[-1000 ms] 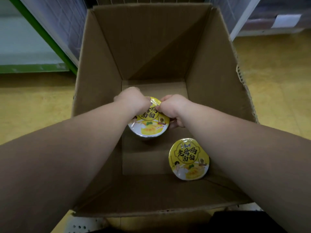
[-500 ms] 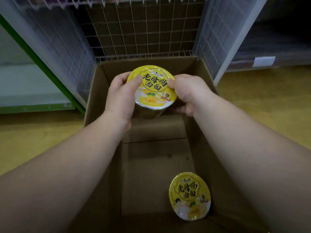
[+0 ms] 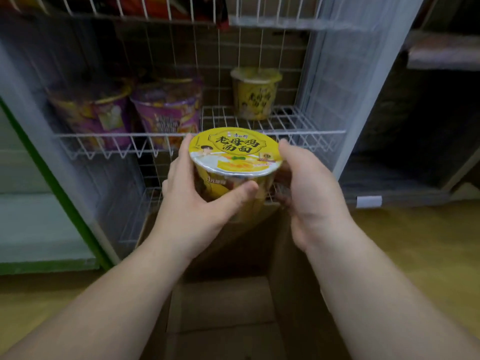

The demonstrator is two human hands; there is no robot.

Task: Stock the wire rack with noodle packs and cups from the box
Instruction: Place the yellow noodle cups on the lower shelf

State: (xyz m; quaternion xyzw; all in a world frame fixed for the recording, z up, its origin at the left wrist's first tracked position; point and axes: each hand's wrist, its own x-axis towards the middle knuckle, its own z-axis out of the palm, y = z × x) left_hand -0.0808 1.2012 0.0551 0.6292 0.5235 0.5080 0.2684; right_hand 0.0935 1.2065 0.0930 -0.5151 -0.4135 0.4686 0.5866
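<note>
A yellow noodle cup (image 3: 235, 157) is held up in front of the wire rack, just below the front edge of the middle shelf (image 3: 306, 126). My left hand (image 3: 192, 201) grips its left side, thumb across the front wall. My right hand (image 3: 309, 193) cups its right side with fingers curled behind it. The open cardboard box (image 3: 220, 307) lies below my arms. On the shelf stand another yellow cup (image 3: 255, 93) at the right and two purple cups (image 3: 168, 110) (image 3: 96, 113) at the left.
An upper wire shelf (image 3: 155, 11) holds dark red packs. A green-edged fixture (image 3: 46, 178) stands to the left, dark shelving (image 3: 428, 126) with a white tag to the right. The floor (image 3: 428, 255) is yellow.
Both hands have lifted the yellow cup out of the box and up to the middle shelf's front edge. My view has tilted up, so the second cup in the box is out of sight.
</note>
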